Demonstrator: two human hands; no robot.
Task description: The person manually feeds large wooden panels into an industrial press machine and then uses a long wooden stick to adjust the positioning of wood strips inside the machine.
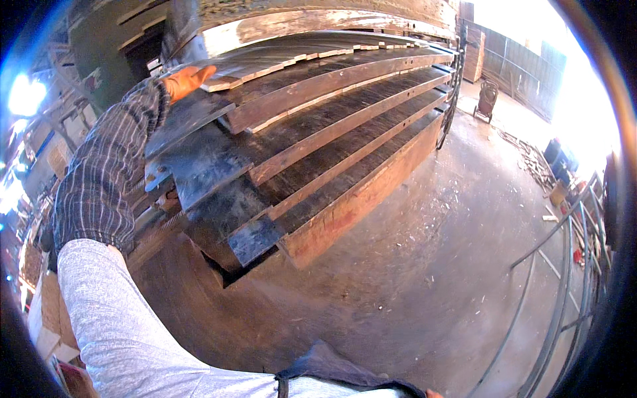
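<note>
Well to the left, the orange-gloved left hand (pixel 186 83) was at the left end of the thin boards (pixel 269 61), its fingers (pixel 205 71) stretched out; whether they had hold of that end, I could not tell. The boards lay, their pale edge stepped, on an upper tier of the stacked dark plates (pixel 202 176). Only an orange sliver of the right hand (pixel 433 394) showed, its fingers impossible to judge.

Thin wooden slats (pixel 292 56) are lying flat, side by side, on the upper dark plate (pixel 279 77) of the tiered stack — their pale ends are forming an uneven, stepped edge, while their upper faces are showing greyish brown.
</note>
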